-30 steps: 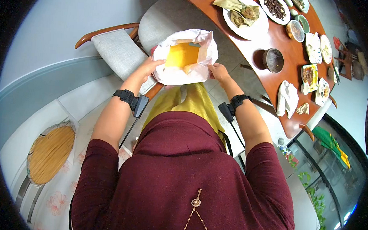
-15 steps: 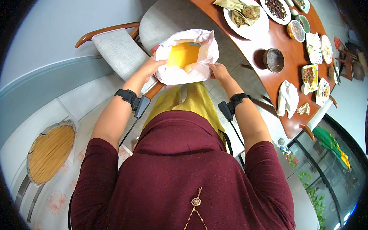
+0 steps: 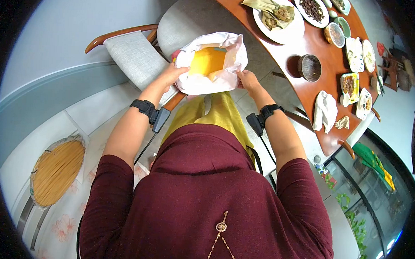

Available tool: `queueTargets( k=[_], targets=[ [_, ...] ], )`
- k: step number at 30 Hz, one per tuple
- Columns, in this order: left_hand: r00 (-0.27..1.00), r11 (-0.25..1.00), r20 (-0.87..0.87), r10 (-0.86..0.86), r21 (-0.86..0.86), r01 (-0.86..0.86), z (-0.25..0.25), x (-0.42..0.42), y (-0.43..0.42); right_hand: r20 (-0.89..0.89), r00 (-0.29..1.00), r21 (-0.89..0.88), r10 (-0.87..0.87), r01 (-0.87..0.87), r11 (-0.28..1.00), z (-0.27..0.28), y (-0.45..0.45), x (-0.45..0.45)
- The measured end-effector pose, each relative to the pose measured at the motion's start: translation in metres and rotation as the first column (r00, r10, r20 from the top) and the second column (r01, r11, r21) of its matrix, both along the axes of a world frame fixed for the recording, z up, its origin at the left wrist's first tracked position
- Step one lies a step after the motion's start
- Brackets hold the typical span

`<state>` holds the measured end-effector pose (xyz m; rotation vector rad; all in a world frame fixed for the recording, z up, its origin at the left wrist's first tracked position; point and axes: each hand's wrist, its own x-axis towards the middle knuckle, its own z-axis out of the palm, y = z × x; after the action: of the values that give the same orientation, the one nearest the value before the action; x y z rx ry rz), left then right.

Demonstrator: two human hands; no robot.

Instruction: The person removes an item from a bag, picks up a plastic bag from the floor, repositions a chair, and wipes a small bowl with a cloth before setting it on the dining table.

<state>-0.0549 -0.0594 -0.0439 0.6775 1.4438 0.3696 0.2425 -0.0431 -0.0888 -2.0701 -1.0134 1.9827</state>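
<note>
A white bag (image 3: 204, 85) with its top spread wide hangs between my two hands in front of my body. Something flat and yellow (image 3: 207, 62) shows inside it. My left hand (image 3: 172, 76) grips the bag's left side, thumb over the rim. At the right side, my right hand (image 3: 248, 80) pinches the bag's edge. The fingers under the bag are hidden. Behind the bag's left side, a bit of something red shows next to the chair.
A grey cushioned chair (image 3: 134, 56) stands at the upper left. On the right, a wooden table (image 3: 283, 59) holds plates of food, a dark bowl (image 3: 309, 68) and a white cloth (image 3: 325, 111). A round woven mat (image 3: 57, 172) lies at the lower left.
The bag and my left hand have shifted very slightly to the right. Both hands keep their hold on the bag.
</note>
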Motion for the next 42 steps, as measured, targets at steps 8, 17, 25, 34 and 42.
queueTargets(
  k=[8, 17, 25, 34, 42],
  targets=[
    [0.999, 0.999, -0.008, -0.034, -0.041, 0.033, -0.007, -0.003, 0.001, -0.002, 1.0, -0.016, 0.003, -0.003, 1.0, -0.002, 0.001, 0.0],
    [1.0, 1.0, -0.026, -0.009, 0.025, 0.009, -0.013, -0.004, -0.002, 0.056, 0.998, 0.032, -0.032, 0.03, 0.999, -0.001, 0.003, -0.007],
    [0.999, 1.0, -0.04, -0.009, 0.025, 0.01, -0.006, -0.004, 0.0, 0.071, 0.992, 0.05, 0.109, -0.112, 0.992, -0.014, 0.016, -0.006],
    [0.943, 0.944, 0.054, 0.327, -0.06, -0.324, -0.003, -0.052, 0.019, 0.368, 0.828, 0.41, 0.422, -0.552, 0.726, 0.047, 0.024, -0.1],
    [0.995, 0.995, -0.036, 0.094, -0.024, -0.095, -0.001, -0.022, 0.018, 0.162, 0.978, 0.26, 0.132, -0.171, 0.95, -0.029, 0.018, -0.012]
  ],
)
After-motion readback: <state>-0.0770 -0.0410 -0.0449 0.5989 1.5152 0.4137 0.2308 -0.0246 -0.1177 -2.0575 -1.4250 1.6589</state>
